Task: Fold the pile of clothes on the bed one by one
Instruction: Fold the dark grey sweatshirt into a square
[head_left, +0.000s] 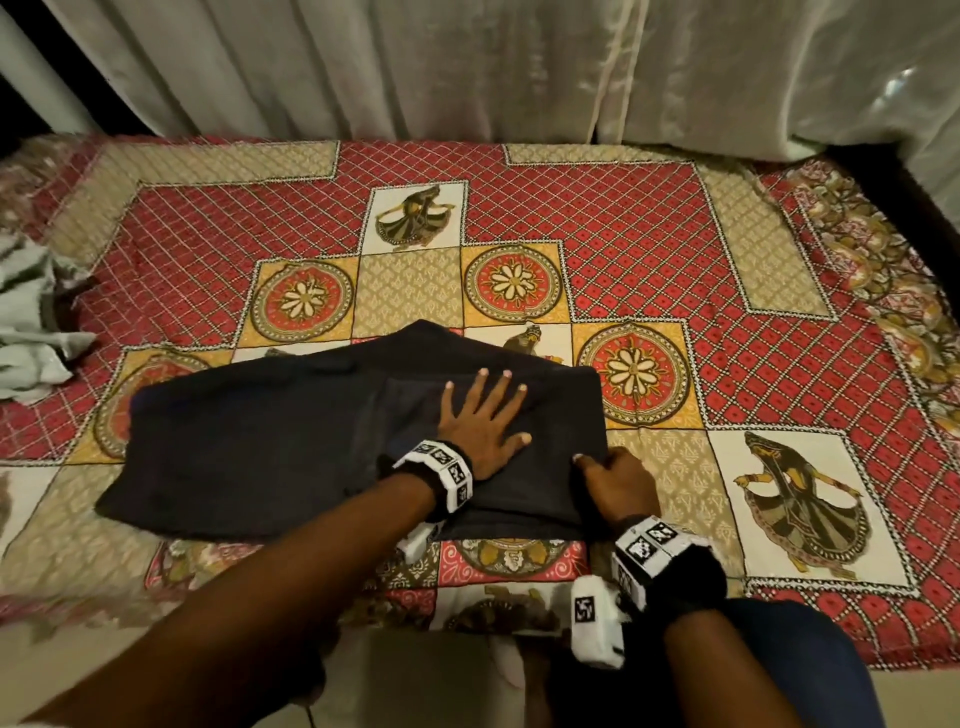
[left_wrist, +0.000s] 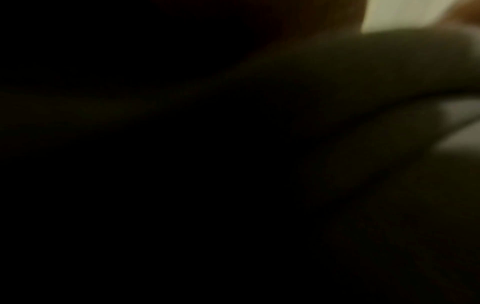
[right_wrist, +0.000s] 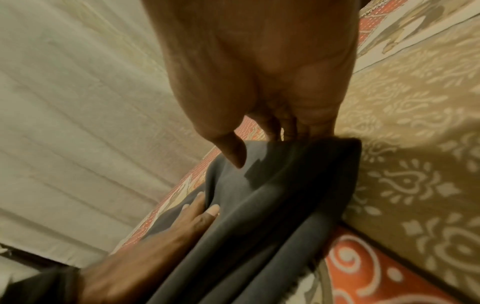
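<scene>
Mostly the risk sits on the left side: the dark garment (head_left: 291, 436), likely trousers or a dark top, cannot tell which, lies part-folded on the bed (head_left: 644, 260), and its left portion is loose and unweighted, so any pull from the right could drag it askew and spoil the fold line. Far left, a pale green heap of clothes (head_left: 31, 322) waits near the bed edge, well apart from the garment; probably the rest of the pile, not yet folded. A hard tug could also ruck the patterned bedsheet (head_left: 779, 322) under the cloth.

Left hand (head_left: 483, 426): flat on the garment's right half, palm down, fingers spread and straight, pressing the layers down as an anchor. Forearm comes in from lower left. Left wrist view is almost all black, consistent with the wrist lying on the cloth; nothing usable there. If this hand lifts early, the stacked layers probably spring open.

Right hand (head_left: 613, 483): at the garment's near right corner, just beside the left hand's thumb. Grip is pinching the corner edge, thumb on top, curled fingers under, clear in the right wrist view, where the right hand (right_wrist: 259, 72) holds the cloth corner (right_wrist: 324, 156) slightly raised off the bed. The pinch looks shallow, only at the edge, so one layer could slip out and leave the corners uneven. White curtain (head_left: 467, 62) hangs behind the bed.
</scene>
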